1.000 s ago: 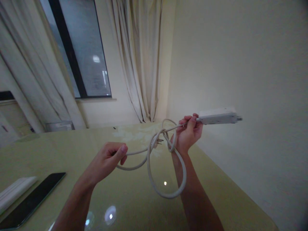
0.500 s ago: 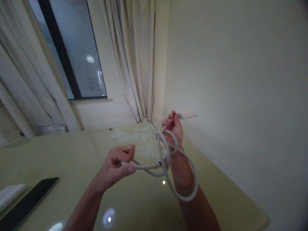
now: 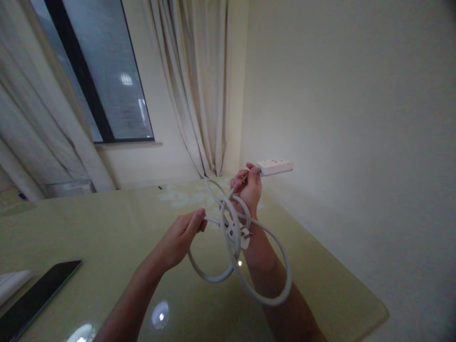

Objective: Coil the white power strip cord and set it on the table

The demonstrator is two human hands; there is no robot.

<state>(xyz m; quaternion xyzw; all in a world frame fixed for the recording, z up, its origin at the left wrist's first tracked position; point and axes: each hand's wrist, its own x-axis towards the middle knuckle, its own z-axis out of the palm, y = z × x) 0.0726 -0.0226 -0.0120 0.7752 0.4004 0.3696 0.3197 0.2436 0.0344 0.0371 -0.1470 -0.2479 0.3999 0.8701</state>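
A white power strip [image 3: 275, 166] juts out to the right of my right hand [image 3: 248, 185], whose fingers are closed on the cord near the strip's end. The pale power cord [image 3: 281, 251] hangs in several loose, tangled loops over my right wrist and forearm. Among the loops, by that wrist, is a white plug [image 3: 242, 236] with metal prongs. My left hand [image 3: 183, 237] pinches the cord between thumb and fingers, left of the plug. One loop droops below the left hand.
Beneath my hands is a glossy pale-green table [image 3: 117, 237]. A black flat panel [image 3: 42, 294] and a white object [image 3: 12, 285] lie at its left. A small dark bit [image 3: 160, 187] lies near the back edge. Wall [image 3: 349, 142] stands right; curtains [image 3: 195, 85] and a window [image 3: 107, 71] behind.
My left hand has turned over and risen slightly, still pinching the cord. The plug now shows more clearly, and the lower loop hangs wider. The power strip has tilted, showing its socket face.
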